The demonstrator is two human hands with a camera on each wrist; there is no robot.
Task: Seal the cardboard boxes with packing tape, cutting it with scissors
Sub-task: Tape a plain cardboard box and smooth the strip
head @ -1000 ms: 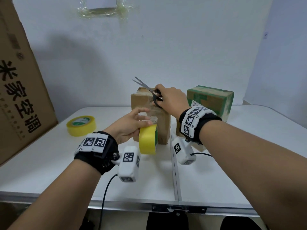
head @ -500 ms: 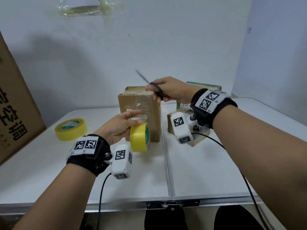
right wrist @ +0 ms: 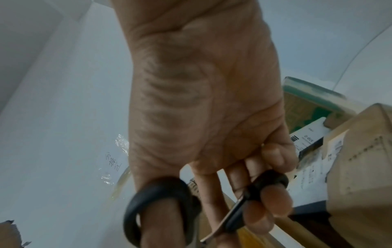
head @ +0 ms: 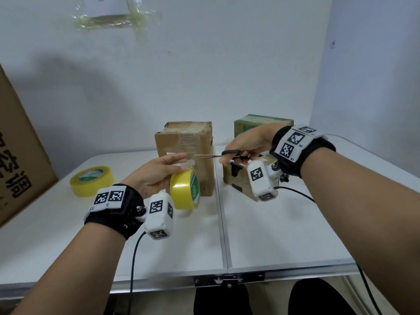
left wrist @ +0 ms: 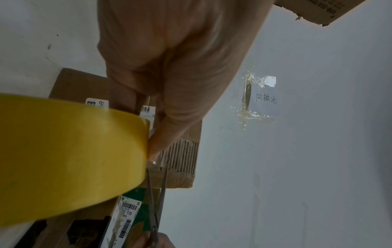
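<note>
Left hand gripping yellow tape roll, right hand clamped on scissors, blades seemingly at the clear strip, brown box behind

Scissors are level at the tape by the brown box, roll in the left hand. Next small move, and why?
Probably close the scissors on the strip. The right hand holds them level with blades slightly apart in the left wrist view, tips at the clear tape stretched from the yellow tape roll to the brown box. The left hand grips the roll and appears to keep the strip taut, ready for a cut.
</note>
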